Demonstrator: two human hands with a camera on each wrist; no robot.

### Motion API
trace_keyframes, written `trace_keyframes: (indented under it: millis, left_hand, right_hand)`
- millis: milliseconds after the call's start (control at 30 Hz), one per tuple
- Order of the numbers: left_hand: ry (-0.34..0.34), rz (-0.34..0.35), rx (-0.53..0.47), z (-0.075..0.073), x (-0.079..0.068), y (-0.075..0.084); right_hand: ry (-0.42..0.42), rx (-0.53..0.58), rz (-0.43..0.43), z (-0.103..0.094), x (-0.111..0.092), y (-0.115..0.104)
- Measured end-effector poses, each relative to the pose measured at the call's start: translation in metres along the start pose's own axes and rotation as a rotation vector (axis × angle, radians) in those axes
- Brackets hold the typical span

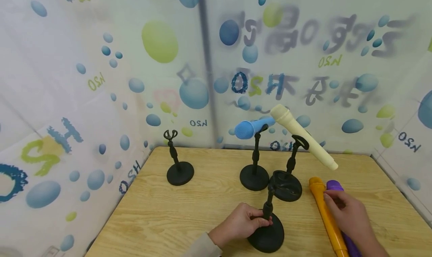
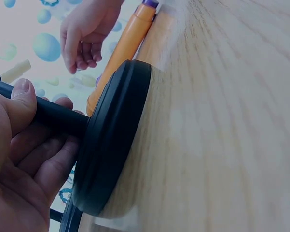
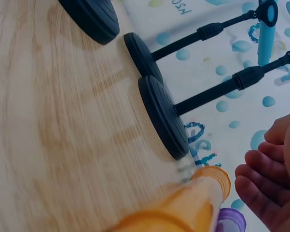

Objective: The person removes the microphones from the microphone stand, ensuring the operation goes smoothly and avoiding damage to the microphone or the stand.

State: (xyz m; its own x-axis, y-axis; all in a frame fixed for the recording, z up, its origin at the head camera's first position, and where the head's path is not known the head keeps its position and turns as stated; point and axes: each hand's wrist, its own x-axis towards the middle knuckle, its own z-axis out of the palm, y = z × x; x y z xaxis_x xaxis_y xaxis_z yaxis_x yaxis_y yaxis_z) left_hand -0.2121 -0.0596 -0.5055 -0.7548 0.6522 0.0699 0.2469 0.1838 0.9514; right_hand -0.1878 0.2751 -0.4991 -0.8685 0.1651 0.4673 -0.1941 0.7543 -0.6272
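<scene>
Work looks half done: blue microphone (image 1: pixel 245 130) and cream microphone (image 1: pixel 305 139) sit mounted, orange microphone (image 1: pixel 326 214) and purple microphone (image 1: pixel 333 184) lie near the empty, loose-fingered right hand (image 1: pixel 351 214), while left hand (image 1: pixel 241 224) fingers clamp a bare stand (image 1: pixel 266 237).

The right hand (image 1: pixel 351 214) hides the middle of the purple microphone (image 1: pixel 334 184); its near end and the orange microphone's (image 1: pixel 324 210) run off the head view. The left hand (image 1: pixel 240 224) covers part of the near stand (image 1: pixel 270 238), whose black clip (image 1: pixel 272 184) is hard to tell from the black base (image 1: pixel 293 193) behind. The left sleeve (image 1: pixel 204 246) is cut off. Grey writing (image 1: pixel 281 32) on the far wall (image 1: pixel 162 81) is blurred.
</scene>
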Motion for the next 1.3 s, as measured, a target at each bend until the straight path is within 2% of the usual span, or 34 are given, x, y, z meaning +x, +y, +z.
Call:
trace_keyframes:
  millis: [133, 300, 733, 1100, 1300]
  left_hand:
    - [-0.001, 0.000, 0.012, 0.000, -0.001, 0.000]
    - [0.001, -0.002, 0.014, 0.000, -0.001, 0.000]
    - [0.017, 0.003, 0.013, 0.002, 0.000, -0.001]
    - [0.008, -0.012, 0.039, 0.001, 0.000, 0.001]
    - [0.015, 0.003, 0.038, 0.001, 0.000, 0.001]
  right_hand:
    - [-0.026, 0.003, -0.001, 0.005, 0.000, -0.007]
    - [-0.054, 0.036, -0.041, 0.011, 0.002, -0.018]
    - [-0.241, 0.131, -0.054, 0.026, 0.002, -0.049]
    - [-0.291, 0.219, -0.135, 0.040, -0.001, -0.070]
    - [-0.355, 0.206, -0.095, 0.046, -0.001, -0.082]
